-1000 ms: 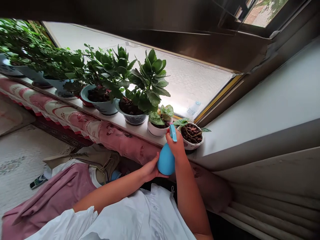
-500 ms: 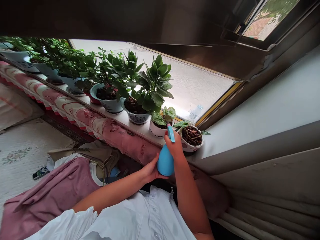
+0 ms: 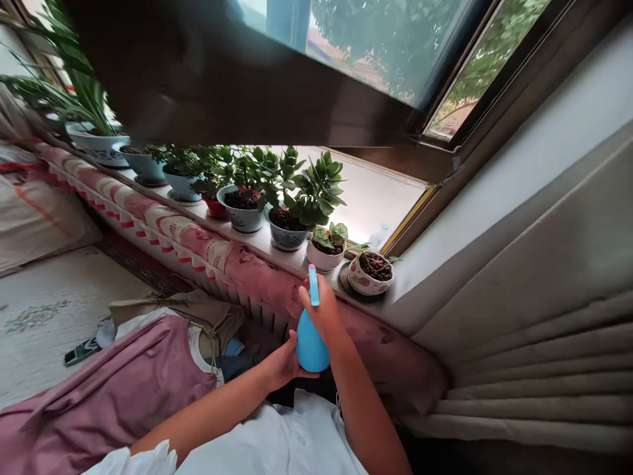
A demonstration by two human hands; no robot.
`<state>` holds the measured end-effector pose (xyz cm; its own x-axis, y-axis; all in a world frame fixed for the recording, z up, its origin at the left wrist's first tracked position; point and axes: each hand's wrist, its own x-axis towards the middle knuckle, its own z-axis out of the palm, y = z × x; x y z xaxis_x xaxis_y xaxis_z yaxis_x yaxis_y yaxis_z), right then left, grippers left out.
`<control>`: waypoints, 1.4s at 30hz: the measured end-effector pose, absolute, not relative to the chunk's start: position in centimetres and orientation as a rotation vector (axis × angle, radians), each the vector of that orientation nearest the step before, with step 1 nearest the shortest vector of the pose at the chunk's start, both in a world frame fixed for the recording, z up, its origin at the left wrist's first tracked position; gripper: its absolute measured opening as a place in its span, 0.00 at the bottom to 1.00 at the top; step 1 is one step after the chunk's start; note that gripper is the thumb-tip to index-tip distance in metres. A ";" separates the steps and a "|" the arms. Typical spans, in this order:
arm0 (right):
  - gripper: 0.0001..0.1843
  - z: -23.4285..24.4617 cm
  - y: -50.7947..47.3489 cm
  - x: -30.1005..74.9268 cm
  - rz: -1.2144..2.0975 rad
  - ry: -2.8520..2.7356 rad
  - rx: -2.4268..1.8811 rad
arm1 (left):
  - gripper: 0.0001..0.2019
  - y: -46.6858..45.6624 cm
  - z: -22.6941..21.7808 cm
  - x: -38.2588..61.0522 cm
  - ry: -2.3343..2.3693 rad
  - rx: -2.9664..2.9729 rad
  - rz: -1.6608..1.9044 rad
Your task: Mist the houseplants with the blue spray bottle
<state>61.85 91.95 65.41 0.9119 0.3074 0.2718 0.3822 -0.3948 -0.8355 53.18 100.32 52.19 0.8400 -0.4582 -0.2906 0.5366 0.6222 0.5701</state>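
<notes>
Blue spray bottle [image 3: 312,343] at lower centre of frame, in a two-handed hold, nozzle [image 3: 312,268] uppermost.
Right hand [image 3: 325,313] curled closed round the sprayer head [image 3: 314,291]; left hand [image 3: 283,363] partly open under the base [image 3: 312,367]. For steady control: bottom supported, top gripped firmly. Just right of centre: dark soil [image 3: 376,266] and leaves [image 3: 339,232] in white pot [image 3: 320,259] and spotted pot [image 3: 366,284]; bottle's contents hidden.

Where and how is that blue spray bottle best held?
I'd hold the blue spray bottle around its tapering top, from the right, like the right hand: it's roughly upright and narrows there. Its wide base likely suits cupping from the left, as the left hand does.
</notes>
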 end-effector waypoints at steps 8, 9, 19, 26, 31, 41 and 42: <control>0.14 65.5 98.4 51.5 -0.039 -0.633 -1.940 | 0.51 106.0 52.4 42.3 0.113 0.794 -0.318; 0.15 65.5 99.1 50.7 -0.033 -0.630 -1.912 | 0.53 106.6 52.6 41.6 0.136 0.820 -0.278; 0.31 66.6 104.0 51.2 -0.031 -0.351 -1.738 | 0.63 113.2 53.1 43.5 0.122 1.028 -0.055; 0.38 66.1 108.9 61.7 -0.039 -0.348 -1.860 | 0.55 118.7 53.5 52.5 0.078 1.013 -0.046; 0.39 65.7 109.6 68.5 -0.040 -0.318 -1.976 | 0.56 120.8 53.2 60.2 0.031 0.987 -0.154; 0.14 64.7 109.1 73.2 -0.329 -0.025 -2.038 | 0.55 118.5 51.5 66.5 -0.099 0.887 -0.290; 0.15 64.6 108.9 73.3 -0.327 -0.028 -2.047 | 0.55 118.2 51.3 66.5 -0.100 0.880 -0.290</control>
